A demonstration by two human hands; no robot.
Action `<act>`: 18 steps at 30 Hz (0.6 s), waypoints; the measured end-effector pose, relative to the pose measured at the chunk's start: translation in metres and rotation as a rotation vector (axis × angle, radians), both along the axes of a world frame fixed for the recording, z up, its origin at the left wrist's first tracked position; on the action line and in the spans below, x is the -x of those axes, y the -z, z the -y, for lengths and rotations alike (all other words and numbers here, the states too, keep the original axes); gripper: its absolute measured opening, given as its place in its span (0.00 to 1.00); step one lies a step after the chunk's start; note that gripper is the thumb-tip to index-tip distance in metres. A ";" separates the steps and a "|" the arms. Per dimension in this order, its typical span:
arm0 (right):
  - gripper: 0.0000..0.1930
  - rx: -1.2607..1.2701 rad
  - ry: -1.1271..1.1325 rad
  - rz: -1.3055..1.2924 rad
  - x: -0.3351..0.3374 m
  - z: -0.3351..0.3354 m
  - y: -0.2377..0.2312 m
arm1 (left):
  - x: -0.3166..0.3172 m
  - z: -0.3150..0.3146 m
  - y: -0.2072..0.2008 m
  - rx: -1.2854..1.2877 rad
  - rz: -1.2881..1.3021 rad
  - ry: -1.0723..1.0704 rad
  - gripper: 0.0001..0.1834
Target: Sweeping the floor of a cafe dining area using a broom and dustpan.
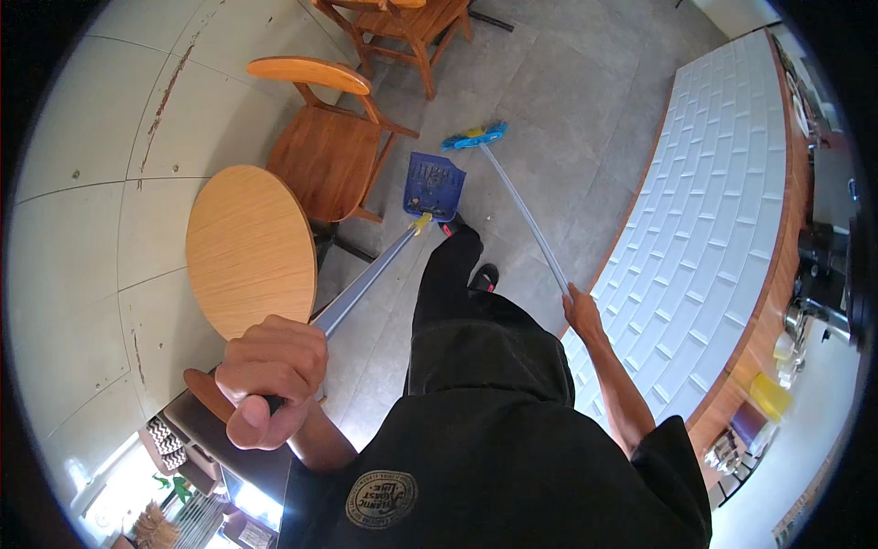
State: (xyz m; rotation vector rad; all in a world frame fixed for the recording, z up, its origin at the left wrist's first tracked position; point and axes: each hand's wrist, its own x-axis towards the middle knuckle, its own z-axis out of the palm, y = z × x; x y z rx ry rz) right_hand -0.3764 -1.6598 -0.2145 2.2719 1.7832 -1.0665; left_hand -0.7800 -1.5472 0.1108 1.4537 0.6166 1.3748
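My left hand (274, 380) is closed around the upper end of a long-handled dustpan. Its blue pan (433, 187) rests on the floor near my feet, with some small debris in it. A yellow joint (421, 223) links the pan to the grey handle (366, 282). Out to the right, my right hand (582, 311) grips the pale stick (524, 213) of a broom. The broom's blue and yellow head (476, 136) lies on the floor just beyond the pan, to its right and apart from it.
A round wooden table (249, 252) and a wooden chair (325, 146) stand at my left, beside a panelled wall (82, 247). Another chair (402, 32) is farther off. Along my right runs a white-tiled counter (704, 220) with a wooden top (773, 311) bearing cups and equipment. Grey floor tiles (567, 101) lie ahead.
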 end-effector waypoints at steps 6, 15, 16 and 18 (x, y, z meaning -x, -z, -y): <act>0.17 0.083 -0.034 0.057 -0.003 0.055 -0.023 | 0.001 0.038 -0.007 -0.007 -0.001 0.035 0.25; 0.16 0.059 -0.145 -0.091 0.019 0.054 0.014 | 0.009 0.063 -0.007 0.056 0.032 0.077 0.26; 0.17 0.042 -0.170 -0.105 0.027 0.049 0.018 | 0.012 0.064 -0.006 0.065 0.036 0.072 0.26; 0.18 0.094 -0.214 -0.080 0.043 0.034 0.029 | 0.021 0.065 -0.004 0.078 0.038 0.063 0.26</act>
